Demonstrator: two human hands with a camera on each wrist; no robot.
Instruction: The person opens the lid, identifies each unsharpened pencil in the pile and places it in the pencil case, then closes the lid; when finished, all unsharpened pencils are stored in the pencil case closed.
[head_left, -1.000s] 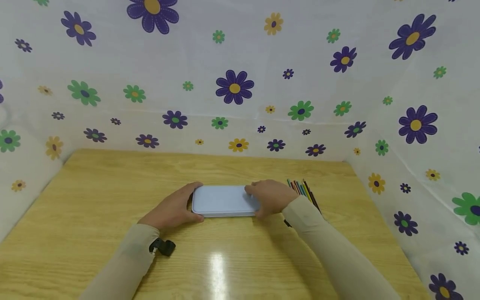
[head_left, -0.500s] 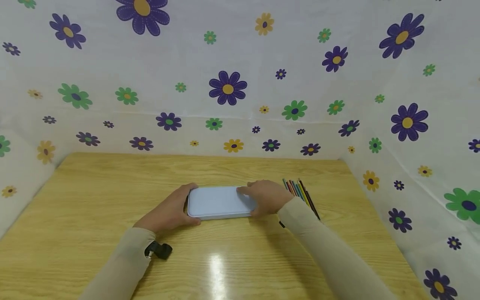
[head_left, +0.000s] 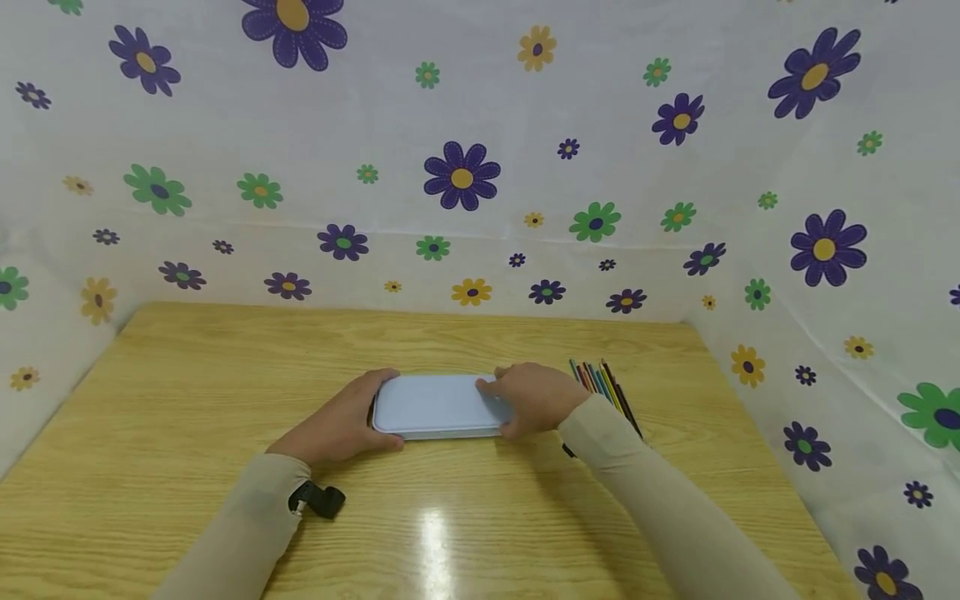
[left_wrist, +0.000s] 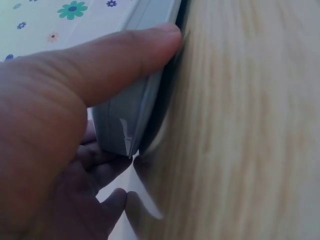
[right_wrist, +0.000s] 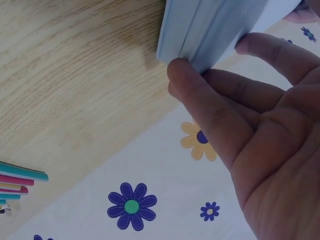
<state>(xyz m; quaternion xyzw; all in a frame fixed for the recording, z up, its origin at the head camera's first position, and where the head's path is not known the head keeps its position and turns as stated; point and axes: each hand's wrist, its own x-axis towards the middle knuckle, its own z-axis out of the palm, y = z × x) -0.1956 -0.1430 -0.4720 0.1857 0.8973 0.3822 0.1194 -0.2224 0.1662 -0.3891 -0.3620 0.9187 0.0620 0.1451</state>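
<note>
A light blue pencil case (head_left: 435, 406), a flat oblong with rounded corners, lies closed at the middle of the wooden table. My left hand (head_left: 341, 421) grips its left end, thumb along the near side and fingers round the far side. In the left wrist view the thumb (left_wrist: 140, 50) presses the side of the case (left_wrist: 117, 120), just above the tabletop. At the right end my right hand (head_left: 543, 396) holds the case, with the index finger on the lid. The right wrist view shows fingertips (right_wrist: 185, 70) at the end of the case (right_wrist: 210, 30), beside a lengthwise seam.
Several coloured pencils (head_left: 611, 387) lie in a bundle on the table (head_left: 435, 500), right of the case and partly behind the right wrist. A white cloth (head_left: 397, 192) with printed flowers hangs behind the table and along both sides.
The case has slid very slightly left with both hands still gripping its ends. It tilted a little half a second ago and now sits straighter. The view has shifted slightly.
</note>
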